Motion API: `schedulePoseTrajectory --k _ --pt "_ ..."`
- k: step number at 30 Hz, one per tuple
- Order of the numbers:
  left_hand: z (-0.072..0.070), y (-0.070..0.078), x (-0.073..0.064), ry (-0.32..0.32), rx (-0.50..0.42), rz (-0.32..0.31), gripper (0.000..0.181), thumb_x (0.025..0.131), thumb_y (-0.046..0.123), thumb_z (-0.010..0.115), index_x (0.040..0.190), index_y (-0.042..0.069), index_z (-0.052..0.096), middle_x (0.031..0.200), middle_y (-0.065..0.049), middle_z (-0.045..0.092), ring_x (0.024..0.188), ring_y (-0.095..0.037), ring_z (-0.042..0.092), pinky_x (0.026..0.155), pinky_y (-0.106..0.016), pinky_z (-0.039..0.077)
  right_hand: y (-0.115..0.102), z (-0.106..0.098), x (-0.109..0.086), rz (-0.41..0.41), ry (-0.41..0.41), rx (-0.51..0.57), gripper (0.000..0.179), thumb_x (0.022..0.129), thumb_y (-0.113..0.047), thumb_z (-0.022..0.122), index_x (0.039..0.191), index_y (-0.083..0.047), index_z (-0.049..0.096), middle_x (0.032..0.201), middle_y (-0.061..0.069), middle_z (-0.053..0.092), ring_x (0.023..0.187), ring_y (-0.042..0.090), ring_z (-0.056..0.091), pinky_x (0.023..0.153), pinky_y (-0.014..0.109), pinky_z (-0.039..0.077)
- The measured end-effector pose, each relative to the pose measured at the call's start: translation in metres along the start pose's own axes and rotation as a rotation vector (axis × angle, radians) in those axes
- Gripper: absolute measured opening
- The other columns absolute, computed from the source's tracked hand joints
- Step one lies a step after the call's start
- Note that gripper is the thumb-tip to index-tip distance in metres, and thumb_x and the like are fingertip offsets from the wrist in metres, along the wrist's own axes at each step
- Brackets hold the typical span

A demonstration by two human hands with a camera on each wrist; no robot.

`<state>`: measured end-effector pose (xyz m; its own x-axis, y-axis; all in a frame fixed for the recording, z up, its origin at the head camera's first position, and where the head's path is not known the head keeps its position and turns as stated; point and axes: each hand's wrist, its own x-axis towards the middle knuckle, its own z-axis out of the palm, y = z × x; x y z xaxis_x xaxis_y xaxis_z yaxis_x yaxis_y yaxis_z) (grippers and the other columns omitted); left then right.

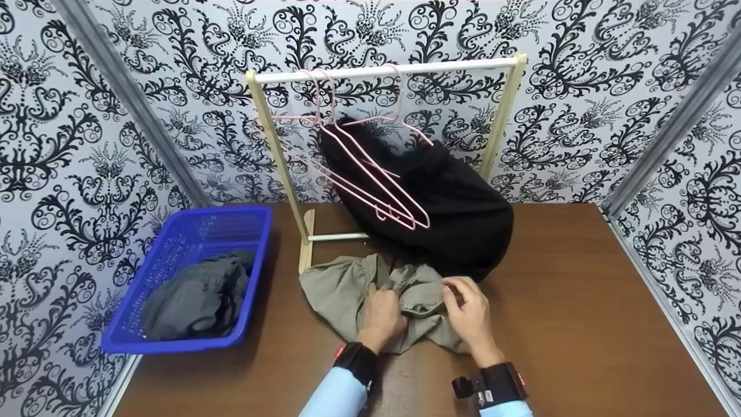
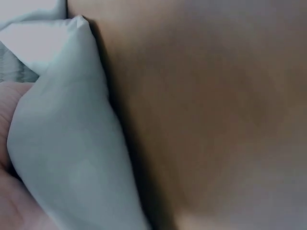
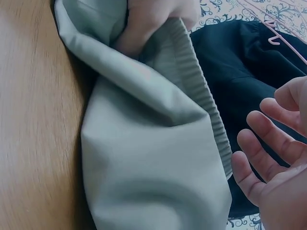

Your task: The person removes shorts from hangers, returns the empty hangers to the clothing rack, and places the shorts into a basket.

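Observation:
A grey-green garment with a ribbed elastic waistband (image 1: 421, 296) lies bunched on the table in front of me. My left hand (image 1: 382, 315) grips it at the waistband opening; in the right wrist view the left hand (image 3: 158, 21) reaches over the band, fingertips hidden in the cloth. In the left wrist view, a fold of the garment (image 2: 72, 129) covers part of that hand. My right hand (image 1: 470, 315) is at the waistband's right end. Its fingers (image 3: 264, 139) are loosely bent beside the band, with no cloth between them in the right wrist view.
Behind the garment stands a rack (image 1: 457, 68) with several pink hangers (image 1: 370, 165). A black garment (image 1: 457, 214) hangs there, its lower part reaching the table (image 1: 584, 324). At the left is a blue basket (image 1: 252, 301) holding dark grey clothing (image 1: 191, 298).

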<state>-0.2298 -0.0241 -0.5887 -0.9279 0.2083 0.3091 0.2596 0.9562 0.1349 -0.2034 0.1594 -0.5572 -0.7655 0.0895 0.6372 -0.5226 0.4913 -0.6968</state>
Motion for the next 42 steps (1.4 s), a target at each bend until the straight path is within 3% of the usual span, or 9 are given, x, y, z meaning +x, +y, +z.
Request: schedulePoseTrajectory --k 5,11,15,20,24,29,32,37,42 --pt "-0.001 -0.009 -0.01 0.054 -0.065 0.016 0.015 0.063 0.01 0.078 0.077 0.008 0.073 0.09 -0.005 0.075 0.087 -0.03 0.071 0.091 -0.041 0.051 0.003 0.001 -0.001 0.015 0.002 -0.02 0.014 0.09 0.008 0.069 0.101 0.003 0.076 0.099 0.011 0.071 0.08 0.01 0.064 0.07 0.01 0.049" --pt "-0.009 -0.025 -0.015 0.102 -0.304 -0.041 0.05 0.06 -0.007 0.07 0.108 0.004 0.075 0.11 -0.017 0.074 0.1 -0.041 0.07 0.09 -0.045 0.057 0.007 0.0 -0.003 0.054 -0.004 -0.017 0.015 0.091 0.007 0.068 0.102 0.002 0.076 0.103 0.012 0.071 0.088 0.011 0.067 0.075 0.008 0.05" --pt "-0.012 -0.036 -0.016 0.128 -0.456 -0.081 0.058 0.061 -0.016 0.064 0.118 -0.004 0.071 0.117 -0.028 0.07 0.109 -0.045 0.069 0.094 -0.05 0.057 0.01 0.001 -0.006 0.057 -0.015 -0.026 0.014 0.091 0.008 0.068 0.102 0.003 0.075 0.104 0.013 0.071 0.089 0.016 0.069 0.077 0.007 0.05" --pt "-0.013 -0.046 -0.015 0.232 -0.535 -0.079 0.052 0.06 -0.02 0.064 0.109 -0.003 0.071 0.109 -0.021 0.073 0.103 -0.039 0.071 0.09 -0.048 0.058 0.013 0.003 -0.008 0.061 -0.034 -0.065 0.015 0.091 0.007 0.069 0.103 0.001 0.076 0.105 0.011 0.071 0.089 0.024 0.07 0.076 0.011 0.051" --pt "-0.017 -0.052 -0.015 0.295 -0.588 -0.097 0.047 0.061 -0.019 0.067 0.103 0.001 0.068 0.104 -0.016 0.071 0.096 -0.037 0.071 0.084 -0.048 0.058 0.013 0.004 -0.009 0.084 -0.046 -0.061 0.016 0.09 0.006 0.07 0.104 0.0 0.076 0.106 0.01 0.072 0.091 0.022 0.069 0.075 0.012 0.05" --pt "-0.027 -0.056 -0.015 0.32 -0.651 -0.164 0.043 0.066 -0.014 0.074 0.107 0.001 0.068 0.11 -0.017 0.07 0.102 -0.037 0.069 0.09 -0.051 0.056 0.015 0.005 -0.009 0.094 -0.042 -0.05 0.017 0.089 0.007 0.069 0.103 0.0 0.076 0.105 0.01 0.072 0.089 0.019 0.068 0.074 0.013 0.05" --pt "-0.035 -0.058 -0.013 0.33 -0.694 -0.186 0.036 0.069 -0.011 0.075 0.101 0.004 0.066 0.102 -0.012 0.068 0.094 -0.031 0.067 0.084 -0.049 0.055 0.016 0.006 -0.01 0.088 -0.038 -0.051 0.017 0.089 0.008 0.069 0.102 0.001 0.076 0.104 0.011 0.072 0.088 0.021 0.069 0.074 0.014 0.051" --pt "-0.046 -0.062 -0.009 0.386 -0.737 -0.176 0.027 0.073 -0.009 0.074 0.091 0.007 0.062 0.09 -0.004 0.062 0.08 -0.021 0.057 0.074 -0.044 0.051 0.017 0.006 -0.01 0.085 -0.05 -0.045 0.015 0.09 0.006 0.069 0.103 0.001 0.076 0.105 0.012 0.072 0.089 0.023 0.069 0.074 0.015 0.052" --pt "-0.059 -0.065 -0.006 0.425 -0.775 -0.181 0.022 0.078 -0.004 0.074 0.086 0.009 0.059 0.087 -0.002 0.058 0.08 -0.017 0.053 0.074 -0.039 0.049 0.016 0.006 -0.01 0.095 -0.051 -0.052 0.016 0.09 0.007 0.069 0.103 0.001 0.076 0.105 0.012 0.072 0.087 0.019 0.068 0.073 0.017 0.053"
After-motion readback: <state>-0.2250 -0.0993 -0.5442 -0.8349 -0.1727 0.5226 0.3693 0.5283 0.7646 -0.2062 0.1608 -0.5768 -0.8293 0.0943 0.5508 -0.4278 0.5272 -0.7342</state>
